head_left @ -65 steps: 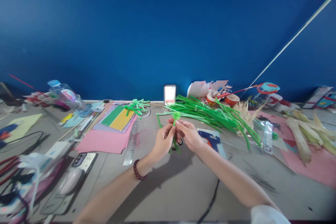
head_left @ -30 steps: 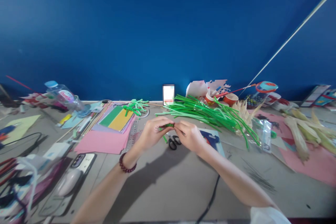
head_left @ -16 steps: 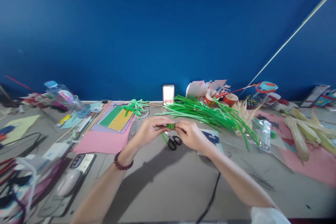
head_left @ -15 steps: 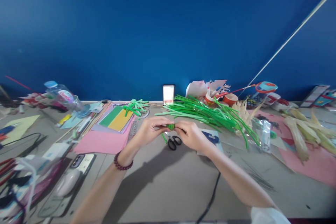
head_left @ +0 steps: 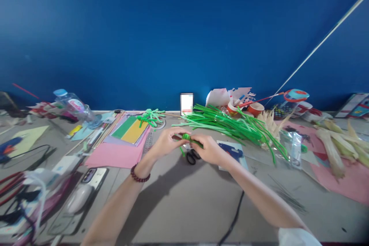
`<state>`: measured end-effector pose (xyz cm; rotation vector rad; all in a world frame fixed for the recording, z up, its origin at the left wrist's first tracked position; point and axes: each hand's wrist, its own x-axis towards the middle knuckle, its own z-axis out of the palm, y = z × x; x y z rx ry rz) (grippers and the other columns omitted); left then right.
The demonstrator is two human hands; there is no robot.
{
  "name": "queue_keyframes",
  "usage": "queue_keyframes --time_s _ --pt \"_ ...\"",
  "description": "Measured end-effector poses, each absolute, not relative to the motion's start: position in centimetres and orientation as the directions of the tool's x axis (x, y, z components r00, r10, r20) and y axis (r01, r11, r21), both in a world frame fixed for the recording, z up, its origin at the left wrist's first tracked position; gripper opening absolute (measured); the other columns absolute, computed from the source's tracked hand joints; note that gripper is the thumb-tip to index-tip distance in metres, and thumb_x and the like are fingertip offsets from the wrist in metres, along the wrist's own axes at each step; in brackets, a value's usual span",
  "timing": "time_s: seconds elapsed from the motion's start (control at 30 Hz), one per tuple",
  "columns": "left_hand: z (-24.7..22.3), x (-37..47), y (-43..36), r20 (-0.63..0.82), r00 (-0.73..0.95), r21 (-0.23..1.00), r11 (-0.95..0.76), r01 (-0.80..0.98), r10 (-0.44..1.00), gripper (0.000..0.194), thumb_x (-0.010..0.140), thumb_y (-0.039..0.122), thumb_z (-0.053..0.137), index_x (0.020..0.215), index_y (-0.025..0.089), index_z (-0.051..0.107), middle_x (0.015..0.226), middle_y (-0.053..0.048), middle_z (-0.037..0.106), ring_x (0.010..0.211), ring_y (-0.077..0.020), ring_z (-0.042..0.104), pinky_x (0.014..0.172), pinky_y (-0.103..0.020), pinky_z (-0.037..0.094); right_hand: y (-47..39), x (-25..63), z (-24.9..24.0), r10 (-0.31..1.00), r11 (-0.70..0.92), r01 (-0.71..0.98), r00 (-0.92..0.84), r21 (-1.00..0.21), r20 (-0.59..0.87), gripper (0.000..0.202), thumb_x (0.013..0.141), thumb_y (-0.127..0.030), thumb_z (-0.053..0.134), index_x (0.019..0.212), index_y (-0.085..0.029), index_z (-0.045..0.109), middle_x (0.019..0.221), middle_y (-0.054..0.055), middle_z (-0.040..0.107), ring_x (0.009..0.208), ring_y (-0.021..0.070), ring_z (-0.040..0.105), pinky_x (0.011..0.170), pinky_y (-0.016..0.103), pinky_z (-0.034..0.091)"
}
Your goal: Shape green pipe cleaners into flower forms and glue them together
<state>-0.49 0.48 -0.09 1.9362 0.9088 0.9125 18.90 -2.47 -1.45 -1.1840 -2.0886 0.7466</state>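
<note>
Between my fingertips is a green pipe cleaner [head_left: 186,137], coiled into a small tight bundle. My left hand [head_left: 167,143] pinches it from the left, thumb below and fingers above. From the other side my right hand [head_left: 208,148] grips it, and a green length shows along those fingers. Below the hands, black-handled scissors [head_left: 191,157] lie on the table, their blades partly hidden. A short green piece hangs or lies just left of the scissors; I cannot tell which. Behind my hands spreads a pile of green pipe cleaners [head_left: 227,123].
Coloured sheets [head_left: 115,155] and a plastic bottle [head_left: 76,105] are on the left, with a phone [head_left: 93,177] and white mouse [head_left: 80,198] nearer me. A blue glue gun [head_left: 232,150] lies right of my hands, its cord running forward. Corn husks [head_left: 331,150] lie far right.
The view has shifted slightly, moving the scene a little right. My fingers have shifted around the green coil, and more of the green length now shows at my right hand.
</note>
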Motion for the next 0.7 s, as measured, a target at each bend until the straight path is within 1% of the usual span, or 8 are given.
queue_keyframes --time_s 0.13,0.2,0.27,0.33,0.4,0.47,0.6,0.7 --pt "-0.9 -1.6 2.0 0.139 0.436 0.897 -0.299 0.325 0.889 0.027 0.073 0.035 0.069 0.092 0.016 0.069 0.089 -0.006 0.071 0.076 -0.0161 0.065 0.070 -0.026 0.055 -2.6 18.3 -2.3 0.897 0.282 0.596 -0.442 -0.751 -0.014 0.021 0.091 -0.029 0.043 0.086 -0.019 0.060 0.073 0.002 0.066 0.063 0.0147 0.058 0.060 0.024 0.039" --pt "-1.4 -2.4 2.8 0.061 0.460 0.906 -0.242 0.347 0.886 0.034 0.073 0.040 0.069 0.097 0.016 0.067 0.085 -0.006 0.070 0.073 -0.0155 0.064 0.066 -0.026 0.054 -2.7 17.9 -2.9 0.871 0.185 0.601 -0.467 -0.777 -0.154 0.023 0.094 -0.027 0.035 0.091 -0.018 0.057 0.068 0.002 0.064 0.058 0.0138 0.058 0.057 0.023 0.039" --pt "-2.0 -3.4 3.7 -0.024 0.511 0.909 -0.194 0.370 0.859 0.043 0.075 0.045 0.064 0.106 0.014 0.064 0.079 -0.005 0.068 0.063 -0.0143 0.061 0.055 -0.024 0.050 -2.7 17.6 -3.4 0.846 0.150 0.620 -0.483 -0.770 -0.224 0.025 0.095 -0.026 0.031 0.100 -0.018 0.054 0.068 0.002 0.064 0.056 0.0142 0.058 0.054 0.023 0.038" --pt "-2.7 -4.5 4.7 -0.068 0.463 0.869 -0.176 0.462 0.884 0.044 0.079 0.048 0.058 0.108 0.015 0.063 0.077 -0.005 0.068 0.058 -0.0142 0.059 0.049 -0.023 0.046 -2.5 17.6 -3.7 0.870 0.196 0.680 -0.453 -0.706 -0.196 0.027 0.095 -0.026 0.031 0.113 -0.018 0.050 0.075 0.004 0.065 0.061 0.0162 0.060 0.056 0.024 0.038" --pt "-3.6 -5.6 5.5 0.021 0.302 0.790 -0.200 0.579 0.953 0.038 0.083 0.047 0.052 0.099 0.016 0.066 0.079 -0.007 0.070 0.065 -0.0166 0.062 0.055 -0.025 0.046 -2.2 17.8 -3.9 0.923 0.221 0.795 -0.357 -0.565 -0.141 0.030 0.095 -0.024 0.032 0.121 -0.017 0.046 0.080 0.006 0.066 0.067 0.0189 0.062 0.060 0.026 0.037" --pt "-4.6 -6.3 6.2 0.091 0.182 0.669 -0.195 0.718 0.979 0.033 0.083 0.043 0.050 0.093 0.017 0.068 0.079 -0.007 0.071 0.068 -0.0190 0.063 0.062 -0.028 0.047 -1.7 18.1 -4.2 0.961 0.185 0.882 -0.254 -0.433 -0.108 0.030 0.094 -0.020 0.033 0.120 -0.014 0.047 0.087 0.010 0.066 0.075 0.0213 0.063 0.063 0.027 0.037" --pt "-6.0 -6.5 6.8 0.117 0.216 0.567 -0.244 0.787 0.969 0.027 0.083 0.037 0.050 0.089 0.019 0.069 0.087 -0.006 0.073 0.076 -0.0210 0.065 0.069 -0.030 0.048 -0.7 18.5 -5.4 0.974 0.185 0.929 -0.216 -0.320 -0.063 0.025 0.091 -0.017 0.039 0.107 -0.012 0.057 0.109 0.017 0.061 0.089 0.0226 0.063 0.072 0.028 0.040" --pt "-6.6 -6.0 6.8 0.116 0.237 0.503 -0.263 0.823 0.965 0.026 0.084 0.037 0.051 0.089 0.019 0.069 0.089 -0.007 0.073 0.078 -0.0215 0.066 0.070 -0.030 0.048 -0.3 18.4 -6.4 0.976 0.183 0.932 -0.210 -0.314 -0.054 0.027 0.089 -0.018 0.042 0.111 -0.012 0.056 0.109 0.016 0.062 0.092 0.0233 0.063 0.074 0.029 0.041"
